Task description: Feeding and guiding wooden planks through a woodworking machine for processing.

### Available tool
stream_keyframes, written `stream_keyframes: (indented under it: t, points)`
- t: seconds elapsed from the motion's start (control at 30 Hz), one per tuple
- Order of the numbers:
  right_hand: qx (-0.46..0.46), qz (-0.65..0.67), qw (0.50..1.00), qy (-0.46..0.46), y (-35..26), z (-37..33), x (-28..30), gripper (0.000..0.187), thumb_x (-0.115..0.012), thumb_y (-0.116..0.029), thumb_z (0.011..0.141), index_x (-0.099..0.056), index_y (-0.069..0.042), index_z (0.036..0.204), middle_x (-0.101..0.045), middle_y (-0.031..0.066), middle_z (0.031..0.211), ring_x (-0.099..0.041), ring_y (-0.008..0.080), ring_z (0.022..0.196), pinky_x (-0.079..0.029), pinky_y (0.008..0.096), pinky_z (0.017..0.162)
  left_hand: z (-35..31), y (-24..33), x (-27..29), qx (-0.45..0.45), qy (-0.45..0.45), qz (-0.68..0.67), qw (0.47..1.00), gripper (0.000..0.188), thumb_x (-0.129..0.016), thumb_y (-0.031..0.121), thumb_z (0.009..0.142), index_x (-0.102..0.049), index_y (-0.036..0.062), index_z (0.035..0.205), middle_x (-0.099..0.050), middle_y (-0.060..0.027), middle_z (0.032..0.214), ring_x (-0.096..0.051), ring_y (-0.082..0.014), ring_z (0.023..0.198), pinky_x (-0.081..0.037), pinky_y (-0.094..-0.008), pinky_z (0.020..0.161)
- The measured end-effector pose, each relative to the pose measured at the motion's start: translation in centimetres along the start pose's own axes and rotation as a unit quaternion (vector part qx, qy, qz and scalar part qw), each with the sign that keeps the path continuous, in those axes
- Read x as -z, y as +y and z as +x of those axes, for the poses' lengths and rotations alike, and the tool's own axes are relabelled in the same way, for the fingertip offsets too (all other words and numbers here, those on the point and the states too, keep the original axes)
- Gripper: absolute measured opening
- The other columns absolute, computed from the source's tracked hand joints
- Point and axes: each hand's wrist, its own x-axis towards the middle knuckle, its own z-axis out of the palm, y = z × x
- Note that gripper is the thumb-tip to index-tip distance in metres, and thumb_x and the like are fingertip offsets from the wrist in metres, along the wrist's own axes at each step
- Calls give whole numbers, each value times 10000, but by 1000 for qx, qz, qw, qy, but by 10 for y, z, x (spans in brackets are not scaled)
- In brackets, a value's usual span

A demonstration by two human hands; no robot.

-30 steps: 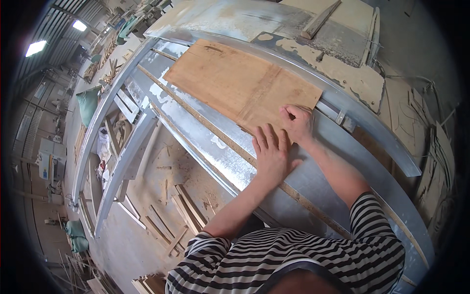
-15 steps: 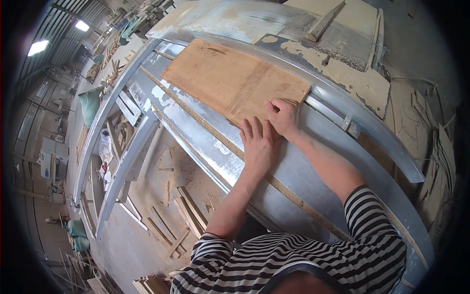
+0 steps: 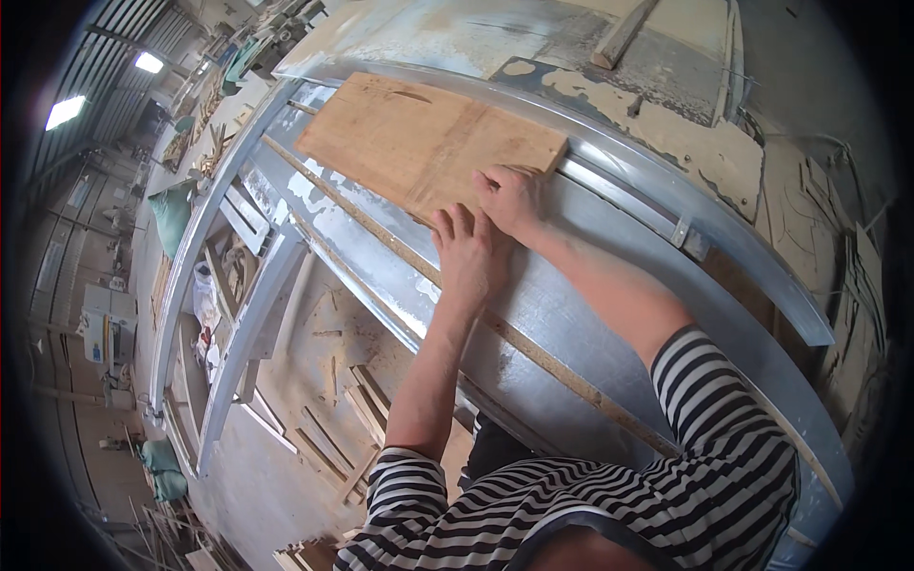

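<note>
A flat light-brown wooden board (image 3: 409, 138) lies on a long metal machine table (image 3: 571, 314), its far side against a raised metal rail (image 3: 657, 186). My right hand (image 3: 516, 202) sits on the board's near end, fingers curled over its edge. Just beside it, my left hand (image 3: 466, 255) lies flat with fingers spread, fingertips at the board's near edge and palm on the table. Both forearms reach out from my striped sleeves at the bottom.
A thin wooden strip (image 3: 581, 385) runs along the table in front of me. Sawdust covers the surface (image 3: 709, 143) beyond the rail, where a wooden stick (image 3: 624, 33) lies. Wood offcuts (image 3: 328, 433) litter the floor at left, near green sacks (image 3: 171, 214).
The board has slid away from me along the table, up and left in the picture. Both hands have travelled with it, arms stretched farther out.
</note>
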Motion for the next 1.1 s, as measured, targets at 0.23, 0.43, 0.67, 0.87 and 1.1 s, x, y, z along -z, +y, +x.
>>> stream_keyframes:
  t: [0.23,0.43,0.67,0.87,1.1]
  points:
    - [82,-30,984,-153,24,35,38,161,-662,-300,877,-695,-159,806,-702,119,924,-668,332,889,-489,511,798,15,-2,10,12,-41,33,999,610,-785,251,741,-561,40,1268,-505,-217,1272,-438,-444,1235,-377,-565,1020]
    - [271,-494,739,-369,56,102,127,517,-603,-222,929,-533,-289,1437,-419,173,1547,-299,320,1494,-370,618,1088,38,12,13,18,-137,198,970,649,-729,344,795,-490,-26,1272,-466,-391,1234,-439,-518,1192,-295,-684,983]
    - [231,-416,797,-372,58,115,108,268,-547,-150,960,-709,-177,1172,-593,175,1260,-704,332,1007,-593,396,802,77,34,-43,61,10,222,973,723,-694,499,852,-482,-15,1315,-511,-345,1175,-502,-486,1098,-333,-647,941]
    - [131,-350,839,-396,63,114,119,589,-617,-4,865,-582,-272,1389,-566,141,1269,-613,364,1122,-526,463,939,90,25,-40,23,-1,217,976,735,-692,536,846,-514,-2,1314,-539,-308,1131,-523,-451,1039,-418,-559,870]
    - [107,-213,896,-375,90,113,124,652,-481,78,874,-551,-244,1436,-591,154,1155,-591,347,1091,-484,435,963,109,7,-38,43,-51,219,973,743,-671,571,856,-503,24,1329,-557,-310,1166,-545,-449,1066,-459,-525,873]
